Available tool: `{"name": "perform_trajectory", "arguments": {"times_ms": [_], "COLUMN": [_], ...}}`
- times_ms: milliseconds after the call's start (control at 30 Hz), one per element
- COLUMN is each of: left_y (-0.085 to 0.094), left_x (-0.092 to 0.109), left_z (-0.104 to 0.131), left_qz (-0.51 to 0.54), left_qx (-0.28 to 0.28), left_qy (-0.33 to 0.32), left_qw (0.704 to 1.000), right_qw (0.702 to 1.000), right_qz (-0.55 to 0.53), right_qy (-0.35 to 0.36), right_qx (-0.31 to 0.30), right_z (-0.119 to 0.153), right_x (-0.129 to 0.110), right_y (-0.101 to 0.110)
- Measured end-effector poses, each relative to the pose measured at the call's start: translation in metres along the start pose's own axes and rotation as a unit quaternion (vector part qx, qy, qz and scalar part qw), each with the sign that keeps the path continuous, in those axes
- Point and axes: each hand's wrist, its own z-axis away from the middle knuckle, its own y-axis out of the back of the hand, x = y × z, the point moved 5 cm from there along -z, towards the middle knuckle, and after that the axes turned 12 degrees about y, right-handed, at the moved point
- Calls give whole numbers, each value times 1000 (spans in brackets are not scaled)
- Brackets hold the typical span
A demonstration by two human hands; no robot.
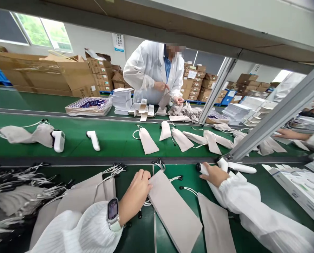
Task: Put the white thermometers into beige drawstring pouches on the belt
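My left hand, with a watch on its wrist, has its fingers curled on the upper left edge of a grey drawstring pouch. This pouch lies flat, its white cords and black cord ends at the top. My right hand is wrapped round a white handheld device with a black round end; its palm hides much of the body. More white devices lie just beyond and right of that hand. Between my arms, another grey pouch lies flat on the green surface.
Grey pouches with tangled cords are heaped at left. An open white box stands at right. Pouches and white devices lie on the green belt. A slanted metal post rises at right; a co-worker stands opposite.
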Motion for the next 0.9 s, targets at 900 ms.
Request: {"name": "perform_trajectory", "arguments": {"times_ms": [900], "left_y": [35], "left_x": [27], "left_z": [-5], "left_qz": [-11], "left_qx": [12], "left_qy": [-76], "left_qw": [997], "right_qw": [635], "right_qz": [-741], "right_qy": [213], "right_qx": [43], "right_z": [-65], "right_x": [-174], "right_y": [51]}}
